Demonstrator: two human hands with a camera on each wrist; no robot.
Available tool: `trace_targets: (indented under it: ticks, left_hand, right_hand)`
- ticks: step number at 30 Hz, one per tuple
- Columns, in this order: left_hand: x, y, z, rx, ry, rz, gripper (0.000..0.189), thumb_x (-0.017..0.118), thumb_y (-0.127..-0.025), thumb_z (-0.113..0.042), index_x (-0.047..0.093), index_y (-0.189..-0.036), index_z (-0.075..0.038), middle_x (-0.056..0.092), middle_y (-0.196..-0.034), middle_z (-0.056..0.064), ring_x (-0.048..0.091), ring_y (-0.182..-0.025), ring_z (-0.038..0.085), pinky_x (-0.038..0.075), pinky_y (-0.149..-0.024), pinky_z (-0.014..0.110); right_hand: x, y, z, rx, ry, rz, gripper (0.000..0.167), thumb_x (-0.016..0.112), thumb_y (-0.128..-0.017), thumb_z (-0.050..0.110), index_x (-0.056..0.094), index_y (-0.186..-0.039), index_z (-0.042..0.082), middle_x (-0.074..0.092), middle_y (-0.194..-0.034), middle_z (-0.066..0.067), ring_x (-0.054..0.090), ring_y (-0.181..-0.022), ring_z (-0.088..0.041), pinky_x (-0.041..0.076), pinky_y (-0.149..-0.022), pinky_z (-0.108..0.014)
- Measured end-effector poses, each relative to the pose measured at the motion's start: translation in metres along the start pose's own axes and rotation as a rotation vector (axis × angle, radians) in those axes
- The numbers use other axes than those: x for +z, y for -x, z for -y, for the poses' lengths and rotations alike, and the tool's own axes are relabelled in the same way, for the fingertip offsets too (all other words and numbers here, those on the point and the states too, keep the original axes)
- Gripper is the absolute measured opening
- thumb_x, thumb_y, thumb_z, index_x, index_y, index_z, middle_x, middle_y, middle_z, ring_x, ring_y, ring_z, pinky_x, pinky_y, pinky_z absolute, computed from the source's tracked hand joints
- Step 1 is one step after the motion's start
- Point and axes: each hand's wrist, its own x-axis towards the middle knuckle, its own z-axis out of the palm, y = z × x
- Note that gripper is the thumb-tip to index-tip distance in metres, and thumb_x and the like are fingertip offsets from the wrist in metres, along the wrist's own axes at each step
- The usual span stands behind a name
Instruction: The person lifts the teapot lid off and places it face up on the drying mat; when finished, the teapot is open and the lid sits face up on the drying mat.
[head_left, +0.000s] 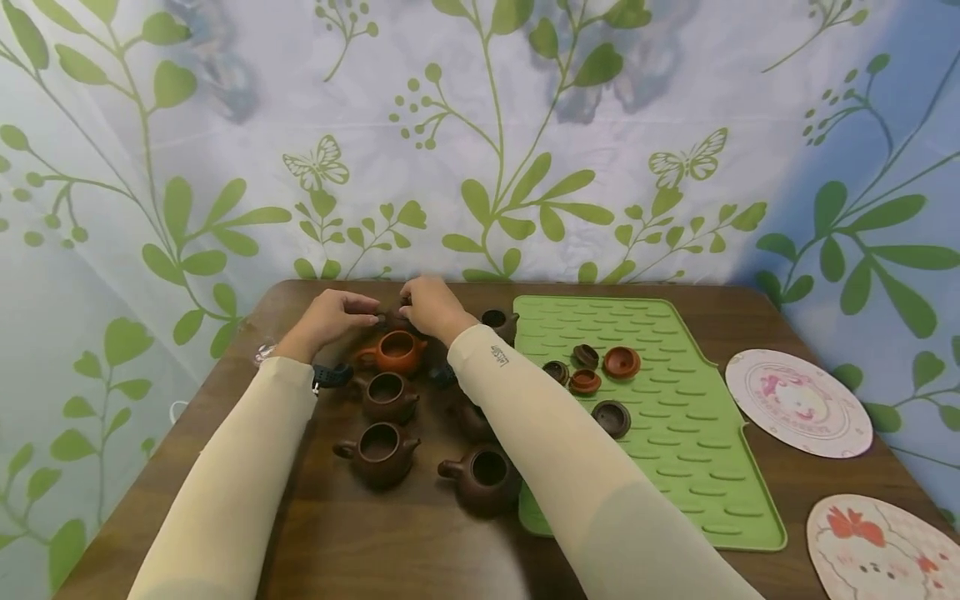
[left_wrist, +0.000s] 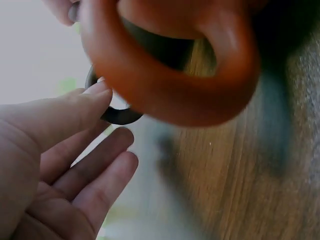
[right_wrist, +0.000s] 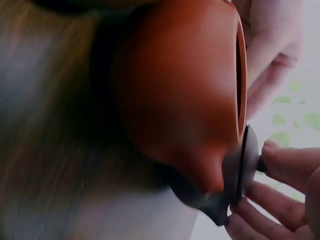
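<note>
At the back of the table, both hands are on a small dark brown teapot that they partly hide. My left hand pinches its dark ring handle between thumb and forefinger, the other fingers spread below. From the other side, the right hand holds the knob of a dark lid, which sits over the opening; its lower fingers are beside the spout. An orange-brown teapot without a lid stands just in front, overlapping the dark one in both wrist views.
Lidless dark teapots stand in rows towards the front, one close to the green mat. Several small lids lie on that mat. Two round printed mats lie at the right edge. A patterned curtain hangs behind the table.
</note>
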Motion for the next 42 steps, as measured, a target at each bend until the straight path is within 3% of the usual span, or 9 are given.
trace_targets:
  ticks: [6, 15, 23, 42]
  left_hand:
    - [0.004, 0.002, 0.002, -0.009, 0.023, -0.016, 0.033, 0.075, -0.102, -0.022, 0.076, -0.132, -0.008, 0.073, -0.127, 0.012, 0.060, -0.126, 0.036, 0.046, -0.107, 0.055]
    - [0.008, -0.003, 0.001, -0.017, 0.043, -0.020, 0.034, 0.076, -0.102, -0.025, 0.076, -0.132, -0.009, 0.071, -0.130, 0.013, 0.060, -0.127, 0.036, 0.047, -0.106, 0.053]
    - [0.008, 0.000, 0.001, -0.032, 0.048, -0.019, 0.032, 0.074, -0.103, -0.022, 0.075, -0.133, -0.010, 0.069, -0.133, 0.014, 0.061, -0.125, 0.035, 0.050, -0.104, 0.052]
    - [0.006, 0.000, -0.001, -0.014, 0.040, -0.024, 0.033, 0.073, -0.104, -0.020, 0.074, -0.134, -0.007, 0.070, -0.132, 0.015, 0.062, -0.124, 0.036, 0.050, -0.103, 0.052]
  right_hand:
    - [0.006, -0.004, 0.010, 0.040, 0.041, -0.036, 0.036, 0.066, -0.107, 0.024, 0.067, -0.141, 0.009, 0.068, -0.133, -0.006, 0.064, -0.121, -0.022, 0.051, -0.099, -0.032]
    - [0.011, -0.010, 0.007, 0.140, 0.039, -0.066, 0.036, 0.068, -0.106, 0.029, 0.069, -0.137, 0.012, 0.067, -0.133, -0.004, 0.064, -0.119, -0.023, 0.054, -0.095, -0.035]
    - [0.017, -0.011, 0.006, 0.141, 0.032, -0.115, 0.030, 0.067, -0.107, 0.028, 0.074, -0.133, 0.014, 0.070, -0.127, -0.002, 0.067, -0.115, -0.021, 0.056, -0.093, -0.033]
    - [0.015, -0.011, 0.008, 0.173, -0.022, -0.132, 0.028, 0.066, -0.107, 0.027, 0.075, -0.132, 0.017, 0.070, -0.128, -0.001, 0.064, -0.120, -0.022, 0.054, -0.097, -0.035]
